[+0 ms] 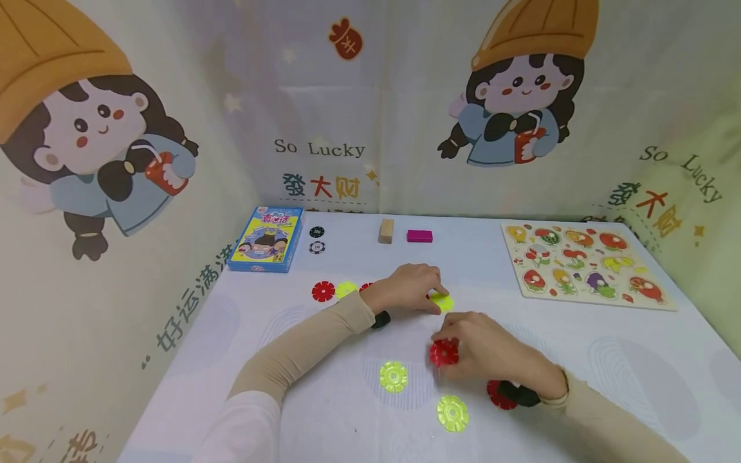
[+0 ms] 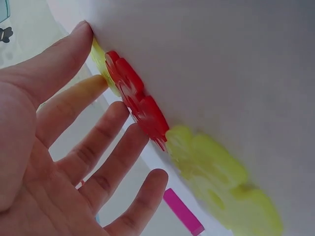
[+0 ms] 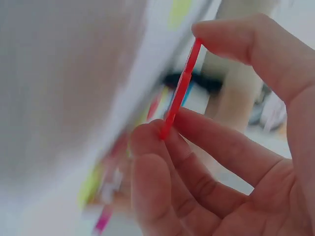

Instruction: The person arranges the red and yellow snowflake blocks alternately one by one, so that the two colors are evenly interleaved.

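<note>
My right hand (image 1: pixel 483 347) pinches a red snowflake disc (image 1: pixel 444 352) with a notched rim, held between thumb and fingertips above the table. The right wrist view shows this red disc (image 3: pixel 179 101) edge-on. My left hand (image 1: pixel 408 287) reaches over a row of alternating red and yellow-green discs, partly hiding it. Its fingers are extended and fairly straight at the row, fingertips right by a yellow-green disc (image 1: pixel 442 302) at the right end. In the left wrist view, a red disc (image 2: pixel 138 98) and a yellow-green disc (image 2: pixel 221 182) lie beside the left fingers.
Two loose yellow-green discs (image 1: pixel 393 377) lie nearer me, and another red disc (image 1: pixel 501 394) is partly under my right wrist. Farther back are a card box (image 1: pixel 266 239), two poker chips (image 1: pixel 316 232), a wooden block (image 1: pixel 386 231), a magenta block (image 1: pixel 419 236) and a fruit puzzle board (image 1: pixel 585 263).
</note>
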Action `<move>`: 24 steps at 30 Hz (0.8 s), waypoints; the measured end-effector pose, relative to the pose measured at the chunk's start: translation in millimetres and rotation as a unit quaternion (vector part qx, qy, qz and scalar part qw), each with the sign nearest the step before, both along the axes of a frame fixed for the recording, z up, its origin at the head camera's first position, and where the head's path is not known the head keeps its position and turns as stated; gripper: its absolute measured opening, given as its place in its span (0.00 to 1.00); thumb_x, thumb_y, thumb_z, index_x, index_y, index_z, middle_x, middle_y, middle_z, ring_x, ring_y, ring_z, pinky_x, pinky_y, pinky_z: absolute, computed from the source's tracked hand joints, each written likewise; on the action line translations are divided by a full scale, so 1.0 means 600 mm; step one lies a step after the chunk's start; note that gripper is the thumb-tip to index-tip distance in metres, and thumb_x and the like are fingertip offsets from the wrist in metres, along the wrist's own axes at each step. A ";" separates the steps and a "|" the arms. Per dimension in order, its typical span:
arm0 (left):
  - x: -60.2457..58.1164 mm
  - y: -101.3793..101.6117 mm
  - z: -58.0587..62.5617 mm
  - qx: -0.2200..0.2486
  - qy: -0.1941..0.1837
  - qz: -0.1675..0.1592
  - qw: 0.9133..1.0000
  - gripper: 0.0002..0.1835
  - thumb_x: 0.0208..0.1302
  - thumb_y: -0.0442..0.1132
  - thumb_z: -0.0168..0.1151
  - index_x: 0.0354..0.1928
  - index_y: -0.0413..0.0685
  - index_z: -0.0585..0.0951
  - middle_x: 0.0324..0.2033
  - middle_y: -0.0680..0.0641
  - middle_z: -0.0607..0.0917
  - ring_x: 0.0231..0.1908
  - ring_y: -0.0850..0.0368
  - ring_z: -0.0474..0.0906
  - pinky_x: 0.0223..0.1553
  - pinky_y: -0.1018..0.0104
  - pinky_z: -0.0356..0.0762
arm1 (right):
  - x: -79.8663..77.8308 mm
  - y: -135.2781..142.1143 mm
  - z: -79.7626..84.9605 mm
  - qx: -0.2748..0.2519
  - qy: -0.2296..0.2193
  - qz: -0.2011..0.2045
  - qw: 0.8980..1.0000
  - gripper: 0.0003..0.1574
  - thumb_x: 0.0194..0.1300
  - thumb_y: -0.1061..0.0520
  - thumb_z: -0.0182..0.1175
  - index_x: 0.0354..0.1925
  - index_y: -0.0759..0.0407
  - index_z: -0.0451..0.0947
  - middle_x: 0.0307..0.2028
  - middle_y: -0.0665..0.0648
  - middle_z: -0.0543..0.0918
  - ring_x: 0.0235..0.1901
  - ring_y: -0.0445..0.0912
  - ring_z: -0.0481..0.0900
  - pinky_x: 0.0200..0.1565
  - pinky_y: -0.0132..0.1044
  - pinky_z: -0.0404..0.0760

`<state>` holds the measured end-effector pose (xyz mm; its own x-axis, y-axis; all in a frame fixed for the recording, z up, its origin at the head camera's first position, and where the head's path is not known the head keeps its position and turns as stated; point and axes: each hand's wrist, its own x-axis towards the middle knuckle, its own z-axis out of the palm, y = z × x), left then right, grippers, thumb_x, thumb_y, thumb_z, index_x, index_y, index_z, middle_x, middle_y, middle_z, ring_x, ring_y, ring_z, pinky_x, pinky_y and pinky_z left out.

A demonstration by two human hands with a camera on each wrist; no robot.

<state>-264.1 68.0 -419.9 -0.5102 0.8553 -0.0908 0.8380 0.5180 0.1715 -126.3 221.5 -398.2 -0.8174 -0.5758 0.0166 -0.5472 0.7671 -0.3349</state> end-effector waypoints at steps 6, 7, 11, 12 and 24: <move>-0.001 0.002 0.002 -0.001 -0.001 -0.004 1.000 0.25 0.54 0.58 0.66 0.56 0.67 0.79 0.45 0.57 0.79 0.43 0.65 0.73 0.36 0.72 0.71 | -0.083 0.077 -0.003 0.008 0.046 -0.109 0.993 0.24 0.43 0.46 0.76 0.41 0.52 0.86 0.32 0.48 0.84 0.30 0.40 0.76 0.31 0.30 0.76; -0.001 0.002 0.002 -0.001 -0.001 -0.002 1.000 0.25 0.54 0.58 0.66 0.56 0.67 0.79 0.45 0.57 0.79 0.43 0.65 0.73 0.35 0.73 0.71 | -0.093 0.085 -0.008 0.012 0.043 -0.117 0.992 0.25 0.43 0.46 0.75 0.41 0.54 0.86 0.32 0.49 0.84 0.29 0.40 0.76 0.30 0.29 0.76; -0.001 0.000 0.003 -0.002 -0.005 0.002 1.000 0.25 0.55 0.57 0.66 0.56 0.67 0.79 0.46 0.57 0.79 0.43 0.65 0.72 0.35 0.73 0.71 | -0.118 0.098 -0.030 0.029 0.032 -0.121 0.992 0.25 0.47 0.45 0.74 0.42 0.55 0.86 0.31 0.50 0.83 0.28 0.40 0.74 0.28 0.28 0.74; -0.001 -0.001 0.004 -0.002 -0.004 0.003 1.000 0.25 0.55 0.57 0.66 0.56 0.67 0.79 0.46 0.57 0.79 0.43 0.65 0.72 0.35 0.73 0.71 | -0.120 0.098 -0.033 0.030 0.032 -0.119 0.992 0.25 0.47 0.45 0.74 0.42 0.56 0.86 0.31 0.50 0.82 0.27 0.39 0.73 0.28 0.28 0.73; -0.004 0.005 -0.001 -0.001 -0.007 0.005 1.000 0.25 0.54 0.58 0.67 0.55 0.67 0.80 0.44 0.58 0.79 0.42 0.66 0.72 0.36 0.73 0.70 | -0.105 0.092 -0.043 0.021 0.071 -0.111 0.991 0.24 0.49 0.46 0.73 0.43 0.57 0.86 0.34 0.53 0.82 0.28 0.39 0.75 0.29 0.27 0.74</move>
